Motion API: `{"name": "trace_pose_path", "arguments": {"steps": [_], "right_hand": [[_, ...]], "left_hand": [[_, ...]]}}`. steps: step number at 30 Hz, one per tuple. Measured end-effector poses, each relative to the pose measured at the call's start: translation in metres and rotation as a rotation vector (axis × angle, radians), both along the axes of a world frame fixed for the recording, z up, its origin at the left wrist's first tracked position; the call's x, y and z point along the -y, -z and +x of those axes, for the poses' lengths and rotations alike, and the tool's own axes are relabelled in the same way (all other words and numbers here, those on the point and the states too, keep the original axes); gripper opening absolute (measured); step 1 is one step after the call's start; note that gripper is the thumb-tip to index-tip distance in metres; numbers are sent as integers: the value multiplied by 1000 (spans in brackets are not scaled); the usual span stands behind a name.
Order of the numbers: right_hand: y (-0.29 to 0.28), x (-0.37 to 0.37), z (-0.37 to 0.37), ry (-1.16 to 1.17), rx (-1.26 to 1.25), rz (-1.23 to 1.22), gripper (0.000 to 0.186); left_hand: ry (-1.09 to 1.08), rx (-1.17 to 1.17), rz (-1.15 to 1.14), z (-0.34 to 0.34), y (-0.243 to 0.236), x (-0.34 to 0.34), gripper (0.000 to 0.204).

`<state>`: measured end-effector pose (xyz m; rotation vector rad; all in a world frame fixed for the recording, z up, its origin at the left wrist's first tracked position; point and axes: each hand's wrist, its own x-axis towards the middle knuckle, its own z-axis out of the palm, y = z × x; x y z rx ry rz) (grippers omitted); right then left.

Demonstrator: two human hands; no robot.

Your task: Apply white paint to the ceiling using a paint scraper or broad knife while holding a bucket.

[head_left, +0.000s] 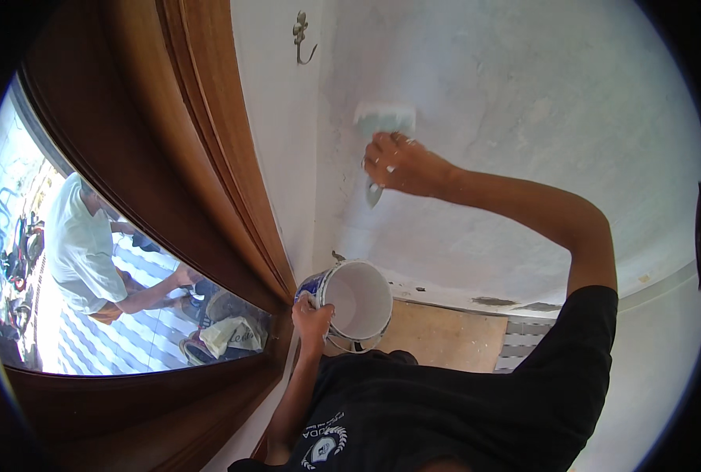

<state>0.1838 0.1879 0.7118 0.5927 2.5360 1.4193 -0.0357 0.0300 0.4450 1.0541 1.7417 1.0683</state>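
Observation:
My right hand [404, 164] is raised against the grey-white wall [492, 110], its fingers wrapped round a wide paintbrush [386, 118]. The brush head is pale green with white along its upper edge and lies at the wall. Below the fist the handle end sticks out. White specks dot the fingers. Lower down, my left hand [313, 318] grips the near left rim of a white bucket [376, 303] with a blue patch on its outside. The bucket is tilted so its pale inside shows; how much it holds I cannot tell.
A brown wooden frame [217, 149] with a glass pane stands close on my left. Beyond it a person in a pale shirt [83, 244] bends over dark things. A metal hook [301, 38] juts from the wall. Below lies a tan board [445, 334] beside a grey patterned floor [521, 342].

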Motion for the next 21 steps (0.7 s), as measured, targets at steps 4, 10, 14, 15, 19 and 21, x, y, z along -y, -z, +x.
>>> {"name": "trace_pose_path", "arguments": {"steps": [4,10,14,15,19,21], "right_hand": [[-20,-13,-2,40,-591,-418,20],[-156,-55,32,-111,-735,-123,18],[-242,-2,0,14,-969,-18,12],[-244,-2,-2,13,-968,-21,12],[-224,2,-14,-280,-673,246,19],[-170,-18,4,-101,-481,392,38]], "left_hand": [[-15,14,67,1,-2,2,27],[-28,58,69,1,3,4,27],[-64,49,31,-2,0,4,26],[-67,50,28,-2,0,5,26],[-68,55,28,2,-9,5,26],[-70,65,28,1,-11,7,26]]}}
